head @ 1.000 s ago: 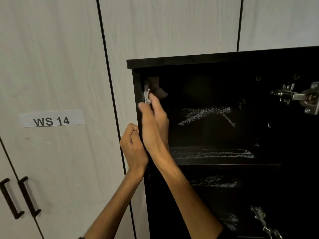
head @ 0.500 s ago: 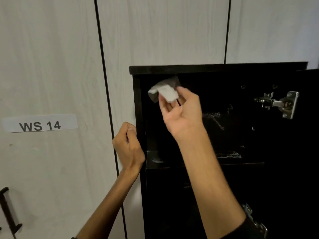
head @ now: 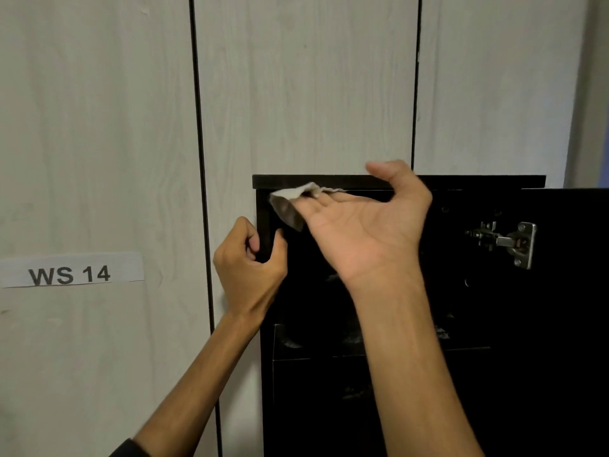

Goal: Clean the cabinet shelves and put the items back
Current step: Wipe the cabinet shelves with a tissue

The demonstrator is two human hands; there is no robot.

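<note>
A black cabinet (head: 461, 181) stands open against pale wood-grain panels. My right hand (head: 362, 225) is turned palm up inside the top compartment. Its straight fingers press a white cloth (head: 290, 206) against the underside of the top panel near the left corner, and the thumb is raised in front of the top edge, apart from the cloth. My left hand (head: 250, 272) grips the front edge of the cabinet's left side panel, with the thumb inside and the fingers curled round the outside. A dark shelf (head: 329, 344) with faint pale smears lies below my hands.
The cabinet's black door (head: 576, 324) stands open at the right, hung on a metal hinge (head: 507, 242). A paper label reading WS 14 (head: 69, 273) is stuck on the pale panel to the left. No shelf items are in view.
My right hand has turned palm up and lifted the cloth from the left inner wall to the underside of the top panel. My left hand has closed round the side panel's edge. The view has tilted upward.
</note>
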